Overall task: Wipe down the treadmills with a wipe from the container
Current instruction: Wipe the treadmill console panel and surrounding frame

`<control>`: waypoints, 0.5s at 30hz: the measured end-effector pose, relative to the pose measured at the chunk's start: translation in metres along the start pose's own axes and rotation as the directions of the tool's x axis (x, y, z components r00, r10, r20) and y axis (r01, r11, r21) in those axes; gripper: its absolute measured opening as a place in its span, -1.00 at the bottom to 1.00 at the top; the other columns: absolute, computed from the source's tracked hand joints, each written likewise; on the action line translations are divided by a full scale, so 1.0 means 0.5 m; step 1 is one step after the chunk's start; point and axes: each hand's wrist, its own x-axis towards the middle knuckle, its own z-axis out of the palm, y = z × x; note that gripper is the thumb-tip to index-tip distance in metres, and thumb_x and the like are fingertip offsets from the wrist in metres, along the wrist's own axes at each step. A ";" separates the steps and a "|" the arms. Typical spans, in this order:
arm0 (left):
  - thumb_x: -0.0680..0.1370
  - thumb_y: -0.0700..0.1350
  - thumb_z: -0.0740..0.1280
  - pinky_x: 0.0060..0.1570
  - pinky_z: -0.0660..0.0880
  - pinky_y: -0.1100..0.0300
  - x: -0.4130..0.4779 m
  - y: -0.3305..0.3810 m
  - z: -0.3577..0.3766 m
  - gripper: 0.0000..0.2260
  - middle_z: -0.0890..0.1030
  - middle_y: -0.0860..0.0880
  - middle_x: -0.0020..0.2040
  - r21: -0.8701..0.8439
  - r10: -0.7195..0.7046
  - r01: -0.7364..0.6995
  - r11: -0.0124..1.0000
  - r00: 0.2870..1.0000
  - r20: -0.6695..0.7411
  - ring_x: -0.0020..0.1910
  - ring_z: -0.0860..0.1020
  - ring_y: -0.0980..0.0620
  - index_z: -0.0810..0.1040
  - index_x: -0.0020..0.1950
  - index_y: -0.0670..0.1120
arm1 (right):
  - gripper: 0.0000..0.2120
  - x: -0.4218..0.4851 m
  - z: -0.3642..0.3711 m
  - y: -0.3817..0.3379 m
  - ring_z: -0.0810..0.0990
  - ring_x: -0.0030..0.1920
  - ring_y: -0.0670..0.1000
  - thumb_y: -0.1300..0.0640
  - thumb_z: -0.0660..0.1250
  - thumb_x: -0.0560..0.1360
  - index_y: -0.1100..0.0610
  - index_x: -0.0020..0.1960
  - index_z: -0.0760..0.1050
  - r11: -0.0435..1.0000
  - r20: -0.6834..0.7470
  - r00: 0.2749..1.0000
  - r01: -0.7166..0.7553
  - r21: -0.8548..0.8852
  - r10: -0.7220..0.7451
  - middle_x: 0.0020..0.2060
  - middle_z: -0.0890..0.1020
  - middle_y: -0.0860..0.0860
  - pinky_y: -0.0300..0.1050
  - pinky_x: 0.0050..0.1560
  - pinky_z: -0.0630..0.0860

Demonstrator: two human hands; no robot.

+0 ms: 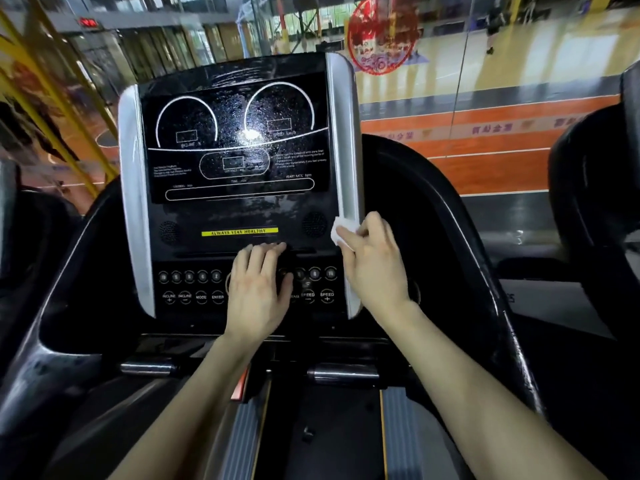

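Observation:
The treadmill console (239, 216) fills the middle of the view, a black panel with dial outlines, a yellow strip and rows of buttons, framed by two silver side trims. Wet streaks and droplets cover its screen. My right hand (374, 261) pinches a crumpled white wipe (341, 232) and presses it against the lower part of the right silver trim (346, 150). My left hand (258, 285) lies flat on the button panel, fingers straight and pointing up at the ledge under the yellow strip. The wipe container is not in view.
Black curved handrails (450, 220) rise on both sides of the console. The treadmill belt (318, 438) runs below between grey side rails. Another black machine (595, 188) stands at the right. Beyond a glass wall lies an orange sports court with a person far off.

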 end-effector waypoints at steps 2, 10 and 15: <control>0.64 -0.07 0.42 0.51 0.36 -0.12 -0.004 -0.002 -0.003 -0.52 0.52 -0.05 0.35 0.008 0.017 -0.017 1.000 1.000 0.023 0.40 0.44 -0.18 0.47 0.55 -0.12 | -0.81 -0.085 0.010 0.004 0.49 -0.02 0.12 0.26 0.42 0.62 0.13 0.22 0.66 1.000 0.037 0.999 0.012 0.005 -0.012 -0.04 0.42 0.09 -0.02 -0.09 0.64; 0.58 0.07 0.45 0.63 0.23 -0.16 -0.012 -0.008 -0.016 -0.28 0.42 -0.13 0.51 0.040 0.127 -0.131 0.991 0.988 0.083 0.54 0.31 -0.19 0.31 0.67 -0.17 | -0.71 -0.209 -0.010 -0.022 0.59 -0.04 0.03 0.21 0.44 0.63 0.06 0.33 0.65 0.991 0.112 0.986 -0.126 0.053 0.119 0.06 0.49 -0.03 0.06 -0.12 0.69; 0.56 0.22 0.44 0.67 0.12 -0.17 -0.030 -0.110 -0.055 -0.16 0.25 -0.07 0.69 -0.002 0.214 -0.216 0.976 0.963 0.163 0.69 0.18 -0.14 0.20 0.74 -0.04 | -0.73 -0.058 -0.026 -0.114 0.59 -0.01 -0.05 0.17 0.39 0.67 0.10 0.36 0.64 0.975 -0.098 0.976 -0.184 0.122 0.196 0.22 0.48 -0.01 -0.18 -0.02 0.58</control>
